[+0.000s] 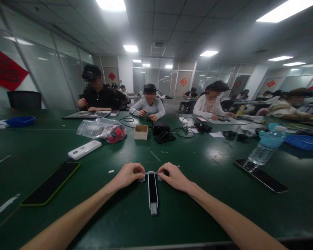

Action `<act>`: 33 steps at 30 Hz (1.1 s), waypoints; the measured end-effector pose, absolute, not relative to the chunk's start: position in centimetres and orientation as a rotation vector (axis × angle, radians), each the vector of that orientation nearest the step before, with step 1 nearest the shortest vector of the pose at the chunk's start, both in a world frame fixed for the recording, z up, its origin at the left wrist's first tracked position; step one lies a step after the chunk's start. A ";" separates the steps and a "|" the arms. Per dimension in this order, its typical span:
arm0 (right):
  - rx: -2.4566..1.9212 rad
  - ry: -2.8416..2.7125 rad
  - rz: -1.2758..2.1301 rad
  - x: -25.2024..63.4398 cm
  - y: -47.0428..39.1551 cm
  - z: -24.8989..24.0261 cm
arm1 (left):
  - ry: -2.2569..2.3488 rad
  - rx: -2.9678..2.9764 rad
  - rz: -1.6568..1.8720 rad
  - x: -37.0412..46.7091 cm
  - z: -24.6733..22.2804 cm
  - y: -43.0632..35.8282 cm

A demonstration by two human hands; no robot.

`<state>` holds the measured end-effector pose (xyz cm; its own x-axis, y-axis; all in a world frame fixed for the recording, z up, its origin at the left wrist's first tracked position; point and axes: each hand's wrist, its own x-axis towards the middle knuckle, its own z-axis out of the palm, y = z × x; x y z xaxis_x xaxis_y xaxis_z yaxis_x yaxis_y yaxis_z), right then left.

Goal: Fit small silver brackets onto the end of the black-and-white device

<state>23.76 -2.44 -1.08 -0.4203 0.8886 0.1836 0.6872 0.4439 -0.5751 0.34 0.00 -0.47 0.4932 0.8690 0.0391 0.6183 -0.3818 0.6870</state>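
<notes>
Right between the two hands, a narrow white-framed device with a black face lies lengthwise on the green desk, its pale stubby end towards the wearer. At its far end, the left hand has thumb and fingers closed on a small grey piece just beside the frame, and the right hand pinches a matching grey piece on the other side; whether these pieces are joined to the frame, I cannot tell. Left of the left hand lies a white scrap, and farther out a white power bank and a green-edged smartphone. Beyond the hands stand a small open box and, beside it, a black stand; a clear plastic bag with something red and black inside lies to the box's left. Well to the right, a water bottle leans in view above a dark smartphone. Across the desk sit a person in a black top, one in pale grey and one in a white cardigan, all in dark headgear
</notes>
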 end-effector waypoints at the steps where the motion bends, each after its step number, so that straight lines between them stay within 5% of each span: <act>1: -1.318 -2.236 0.576 23.8 -2.4 -1.1 | 1.214 2.133 0.536 0.3 -0.5 0.0; 17: -1.473 -2.462 0.082 29.7 0.5 1.0 | 1.195 2.191 0.498 0.0 -0.8 0.6; 33: -1.484 -2.458 0.342 30.0 1.0 -1.1 | 1.160 2.146 0.525 0.2 -0.8 0.5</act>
